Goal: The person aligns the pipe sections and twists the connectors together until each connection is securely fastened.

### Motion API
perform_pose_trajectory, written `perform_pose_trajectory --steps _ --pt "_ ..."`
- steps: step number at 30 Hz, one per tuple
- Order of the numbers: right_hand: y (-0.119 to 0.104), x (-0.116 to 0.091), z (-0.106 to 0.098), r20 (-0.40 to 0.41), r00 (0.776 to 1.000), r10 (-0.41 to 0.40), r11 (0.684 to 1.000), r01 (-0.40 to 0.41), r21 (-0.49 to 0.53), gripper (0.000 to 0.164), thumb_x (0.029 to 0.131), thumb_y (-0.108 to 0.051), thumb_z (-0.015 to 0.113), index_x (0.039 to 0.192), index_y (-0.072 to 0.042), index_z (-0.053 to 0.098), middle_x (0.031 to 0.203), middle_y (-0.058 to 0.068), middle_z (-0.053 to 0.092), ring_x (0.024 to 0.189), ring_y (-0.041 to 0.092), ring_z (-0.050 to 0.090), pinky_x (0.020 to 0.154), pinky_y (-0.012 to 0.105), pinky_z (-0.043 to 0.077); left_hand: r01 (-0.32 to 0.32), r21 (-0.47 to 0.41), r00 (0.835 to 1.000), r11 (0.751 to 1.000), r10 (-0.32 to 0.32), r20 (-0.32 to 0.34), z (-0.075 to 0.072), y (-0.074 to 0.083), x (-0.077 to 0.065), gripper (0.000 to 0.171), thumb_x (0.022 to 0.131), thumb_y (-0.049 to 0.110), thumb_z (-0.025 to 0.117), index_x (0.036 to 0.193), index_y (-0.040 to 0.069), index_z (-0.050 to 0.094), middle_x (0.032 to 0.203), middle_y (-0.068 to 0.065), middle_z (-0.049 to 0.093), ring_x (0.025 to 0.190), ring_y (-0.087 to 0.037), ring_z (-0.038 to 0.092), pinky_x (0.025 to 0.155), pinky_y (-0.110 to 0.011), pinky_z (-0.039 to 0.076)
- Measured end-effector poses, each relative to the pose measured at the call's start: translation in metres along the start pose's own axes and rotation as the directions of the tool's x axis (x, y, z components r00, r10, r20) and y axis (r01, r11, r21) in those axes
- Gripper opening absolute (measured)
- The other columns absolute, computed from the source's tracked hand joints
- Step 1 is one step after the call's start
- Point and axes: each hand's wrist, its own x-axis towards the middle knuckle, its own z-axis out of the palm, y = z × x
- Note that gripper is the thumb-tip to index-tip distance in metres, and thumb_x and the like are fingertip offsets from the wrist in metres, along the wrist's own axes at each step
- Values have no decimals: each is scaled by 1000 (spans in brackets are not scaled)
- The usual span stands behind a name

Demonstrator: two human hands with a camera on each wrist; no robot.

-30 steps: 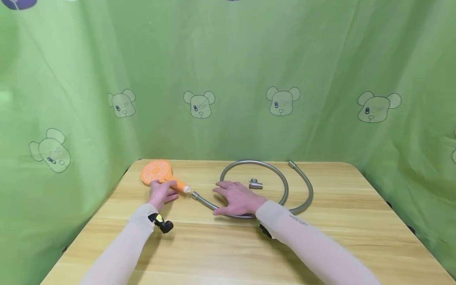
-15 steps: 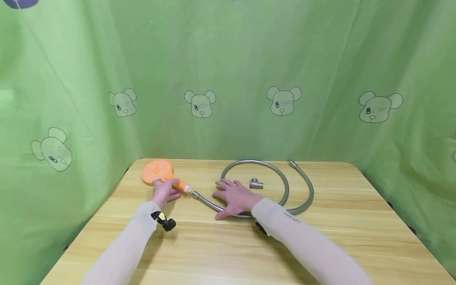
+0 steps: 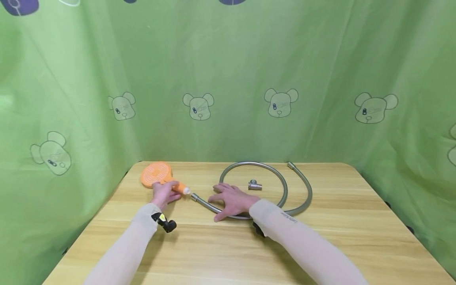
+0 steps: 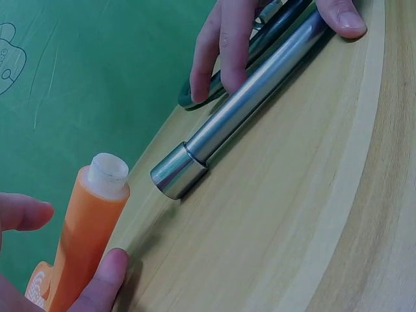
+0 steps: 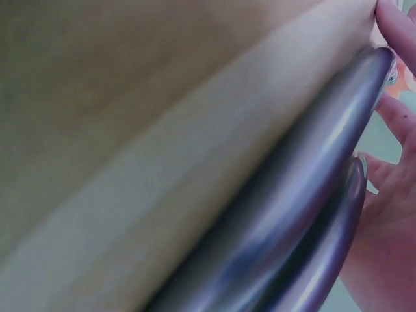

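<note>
A green bear-print curtain (image 3: 235,59) hangs behind my wooden table (image 3: 221,253). On it, a looped metal shower hose (image 3: 285,190) ends just beside an orange shower head (image 3: 156,174). My right hand (image 3: 231,202) spreads, unclenched, over the hose; my left hand (image 3: 163,194) loosely straddles the shower head's handle (image 4: 84,227). A chrome angle valve (image 3: 254,185) lies inside the loop.

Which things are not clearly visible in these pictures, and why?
Head: part of the looped grey metal hose, hidden by the right hand.
Head: details of the small silver metal valve, too small.
Left wrist: most of the orange plastic shower head, cut off by the bottom edge.
</note>
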Motion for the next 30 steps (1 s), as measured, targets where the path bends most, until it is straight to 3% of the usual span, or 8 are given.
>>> perform_pose_trajectory --steps 11,17,30 --pt "-8 9 -6 -17 995 -99 989 96 -115 66 81 -65 72 136 -31 63 154 8 45 144 24 36 117 49 37 -6 0 1000 1000 6 -14 -1 0 0 85 92 5 65 152 0 6 127 -32 55 70 -20 71 82 -37 63" --pt "-6 7 -6 -23 995 -94 991 91 -93 61 82 -61 74 134 -29 66 147 6 51 138 22 42 113 46 41 2 19 1000 1000 -2 -3 2 0 2 97 92 5 65 158 5 -6 135 -36 51 69 -19 70 83 -38 62" --pt "-8 5 -2 -67 991 -118 992 115 -51 54 80 -54 79 126 -28 71 123 -1 60 113 14 50 97 30 47 9 79 1000 997 -7 -27 9 3 -1 91 90 6 67 156 5 4 133 -30 49 68 -19 65 73 -33 63"
